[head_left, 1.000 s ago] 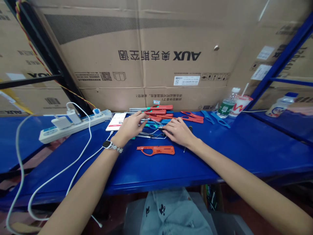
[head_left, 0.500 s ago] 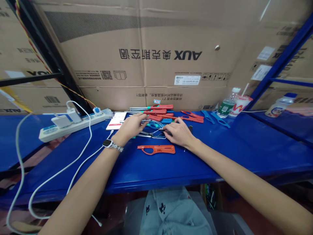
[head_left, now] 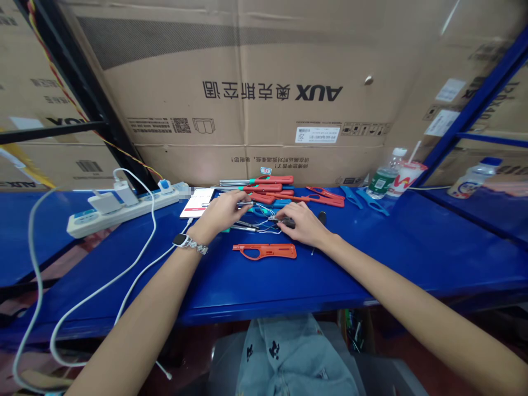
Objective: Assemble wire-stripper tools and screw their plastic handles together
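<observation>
My left hand (head_left: 225,212), a watch on its wrist, is closed on a slim metal lighter tube (head_left: 246,204). Thin white wires (head_left: 270,212) run from the tube's side towards my right hand (head_left: 304,224). That hand's fingers pinch a small dark part (head_left: 287,223) at the wire ends; the fingers partly cover it. More metal tubes (head_left: 246,227) lie just below, between the hands. Nearer to me, an orange lighter half-shell (head_left: 278,251) rests flat on the blue table. Red lighter bodies (head_left: 272,180) are piled behind my hands.
Blue shells (head_left: 373,203), a green-labelled bottle (head_left: 380,179) and a paper cup (head_left: 403,180) stand or lie to the right. A phone (head_left: 197,202) and a white power strip (head_left: 119,214) with trailing cables (head_left: 140,261) are on the left. Cardboard (head_left: 264,49) walls the back.
The fingers of my right hand have lowered and closed in slightly, and more of the dark part shows under them. My left hand keeps the tube in nearly the same place.
</observation>
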A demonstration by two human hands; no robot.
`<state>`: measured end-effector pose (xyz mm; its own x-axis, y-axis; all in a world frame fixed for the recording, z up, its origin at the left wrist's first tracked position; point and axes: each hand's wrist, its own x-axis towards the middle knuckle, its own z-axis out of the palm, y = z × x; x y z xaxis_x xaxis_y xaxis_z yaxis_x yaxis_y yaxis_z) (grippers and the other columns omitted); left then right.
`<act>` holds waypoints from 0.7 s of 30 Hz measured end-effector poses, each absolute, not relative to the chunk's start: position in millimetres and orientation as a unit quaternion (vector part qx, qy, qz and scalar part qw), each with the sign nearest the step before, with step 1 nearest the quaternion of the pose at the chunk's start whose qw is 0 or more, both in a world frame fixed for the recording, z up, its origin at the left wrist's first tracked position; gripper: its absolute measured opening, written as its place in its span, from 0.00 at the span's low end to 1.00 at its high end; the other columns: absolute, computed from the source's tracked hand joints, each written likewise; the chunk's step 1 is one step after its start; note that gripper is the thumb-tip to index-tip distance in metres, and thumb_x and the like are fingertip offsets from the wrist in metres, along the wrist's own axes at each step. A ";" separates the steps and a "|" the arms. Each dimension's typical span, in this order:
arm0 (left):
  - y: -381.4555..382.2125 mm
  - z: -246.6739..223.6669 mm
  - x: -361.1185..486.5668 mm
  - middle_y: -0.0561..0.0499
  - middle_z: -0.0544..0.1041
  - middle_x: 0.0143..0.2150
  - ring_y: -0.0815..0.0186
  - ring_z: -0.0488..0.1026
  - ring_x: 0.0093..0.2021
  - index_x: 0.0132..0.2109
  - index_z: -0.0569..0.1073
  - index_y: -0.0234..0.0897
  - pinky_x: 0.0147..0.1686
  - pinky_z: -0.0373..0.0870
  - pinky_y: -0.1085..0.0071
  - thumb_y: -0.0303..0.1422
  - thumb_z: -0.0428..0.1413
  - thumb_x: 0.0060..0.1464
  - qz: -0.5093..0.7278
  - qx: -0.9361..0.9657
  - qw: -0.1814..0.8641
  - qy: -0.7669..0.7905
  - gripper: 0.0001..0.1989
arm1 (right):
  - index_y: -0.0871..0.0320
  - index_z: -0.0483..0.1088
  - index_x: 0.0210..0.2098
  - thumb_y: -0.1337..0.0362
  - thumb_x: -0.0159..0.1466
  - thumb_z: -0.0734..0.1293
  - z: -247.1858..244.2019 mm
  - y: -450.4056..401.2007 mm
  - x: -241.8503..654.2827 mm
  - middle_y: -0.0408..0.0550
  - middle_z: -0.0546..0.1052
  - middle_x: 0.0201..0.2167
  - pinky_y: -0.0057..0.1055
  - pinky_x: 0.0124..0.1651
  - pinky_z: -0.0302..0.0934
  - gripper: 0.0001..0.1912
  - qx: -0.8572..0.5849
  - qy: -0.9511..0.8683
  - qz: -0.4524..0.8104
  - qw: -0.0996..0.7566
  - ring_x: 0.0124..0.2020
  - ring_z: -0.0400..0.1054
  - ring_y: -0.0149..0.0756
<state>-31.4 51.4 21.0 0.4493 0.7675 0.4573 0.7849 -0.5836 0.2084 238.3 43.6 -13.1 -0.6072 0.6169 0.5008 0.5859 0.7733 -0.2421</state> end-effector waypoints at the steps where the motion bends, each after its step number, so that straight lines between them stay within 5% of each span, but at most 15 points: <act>1: 51.6 20.9 -31.3 0.44 0.81 0.46 0.58 0.78 0.42 0.45 0.76 0.38 0.41 0.72 0.63 0.37 0.54 0.66 -0.263 -0.851 0.016 -0.454 0.09 | 0.55 0.73 0.42 0.65 0.66 0.70 -14.2 44.7 238.4 0.49 0.80 0.43 0.41 0.52 0.57 0.05 -0.342 -0.890 0.050 0.298 0.47 0.72 0.42; 14: 47.6 24.4 -26.8 0.45 0.81 0.46 0.59 0.77 0.40 0.46 0.76 0.38 0.40 0.71 0.64 0.36 0.55 0.67 -0.278 -0.847 0.027 -0.452 0.08 | 0.55 0.65 0.31 0.70 0.61 0.69 -14.2 44.1 229.7 0.47 0.77 0.37 0.38 0.47 0.55 0.08 -0.384 -0.874 0.044 0.293 0.43 0.68 0.42; 21: 45.7 25.6 -23.7 0.46 0.80 0.45 0.61 0.76 0.39 0.47 0.76 0.37 0.38 0.70 0.66 0.36 0.55 0.67 -0.278 -0.845 0.052 -0.454 0.08 | 0.55 0.67 0.32 0.60 0.63 0.73 -13.8 41.7 221.5 0.47 0.78 0.37 0.41 0.48 0.56 0.10 -0.392 -0.865 0.060 0.306 0.44 0.69 0.44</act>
